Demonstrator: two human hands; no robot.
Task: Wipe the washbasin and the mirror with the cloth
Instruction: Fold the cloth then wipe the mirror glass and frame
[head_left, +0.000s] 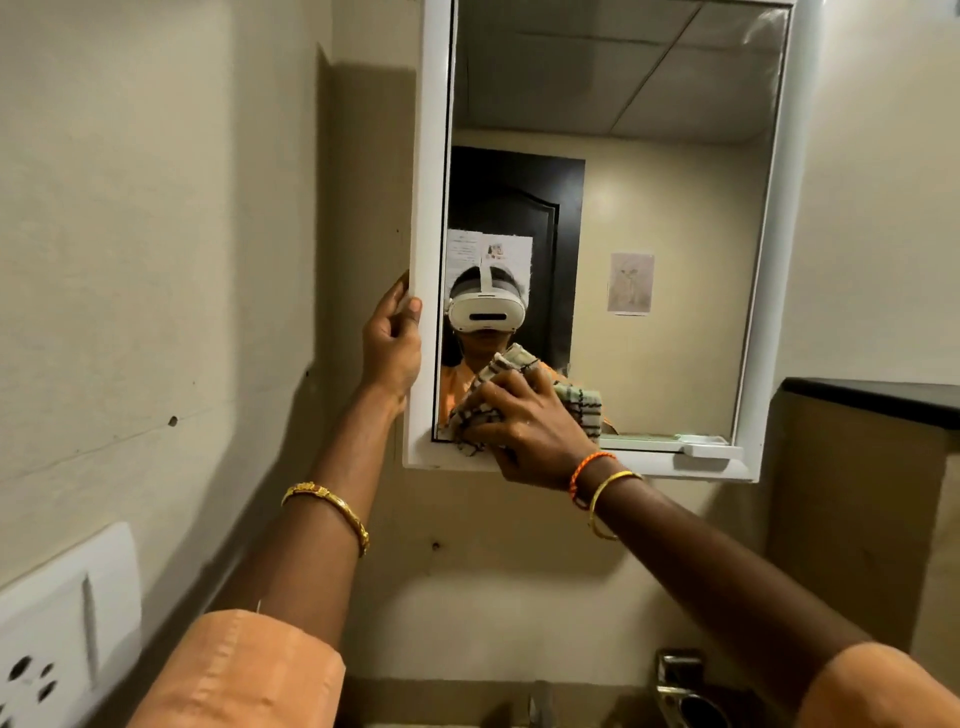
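Observation:
A mirror (665, 218) in a white frame (428, 208) hangs on the beige wall in front of me. My left hand (390, 347) grips the left edge of that frame, thumb on the front. My right hand (530, 428) presses a checked cloth (475, 410) flat against the glass at the mirror's lower left corner. The cloth is pale with dark and green lines, and part of it hangs over the bottom frame. The washbasin itself is hidden below the view; only a tap top (540, 701) shows at the bottom edge.
A white switch and socket plate (67, 623) sits on the left wall. A dark-topped ledge (872, 397) juts out right of the mirror. A metal holder (680, 686) is fixed low on the wall. A small white shelf (706, 447) runs along the mirror's bottom right.

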